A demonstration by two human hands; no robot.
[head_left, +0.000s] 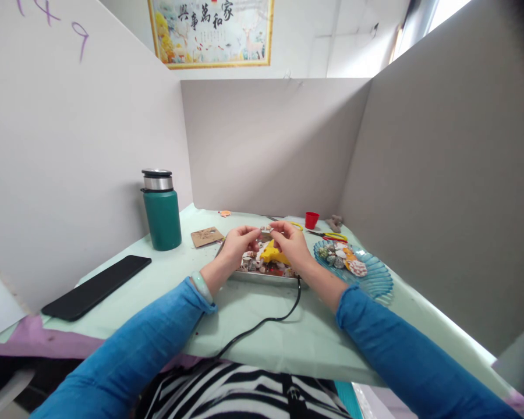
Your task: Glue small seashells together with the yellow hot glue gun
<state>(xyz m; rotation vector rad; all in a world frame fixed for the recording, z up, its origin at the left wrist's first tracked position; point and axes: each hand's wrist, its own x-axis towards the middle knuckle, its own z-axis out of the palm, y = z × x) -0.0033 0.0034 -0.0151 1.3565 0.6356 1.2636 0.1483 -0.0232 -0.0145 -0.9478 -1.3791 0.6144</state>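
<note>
My left hand (pixel 241 243) and my right hand (pixel 289 240) are raised over a metal tray (pixel 266 279). Between their pinched fingertips is a small, pale, shell-like piece (pixel 266 229), held by both. In the tray lie many small shells (pixel 250 263) and a yellow tool (pixel 272 254), partly hidden by my right hand. A black cord (pixel 268 319) runs from the tray's right front side towards the table's near edge.
A green bottle (pixel 162 218), a black flat case (pixel 96 287) and a brown card (pixel 206 237) are on the left. On the right are a blue glass plate (pixel 378 273) with shells, scissors (pixel 334 237) and a red cup (pixel 311 220). Grey panels (pixel 271 145) enclose the table.
</note>
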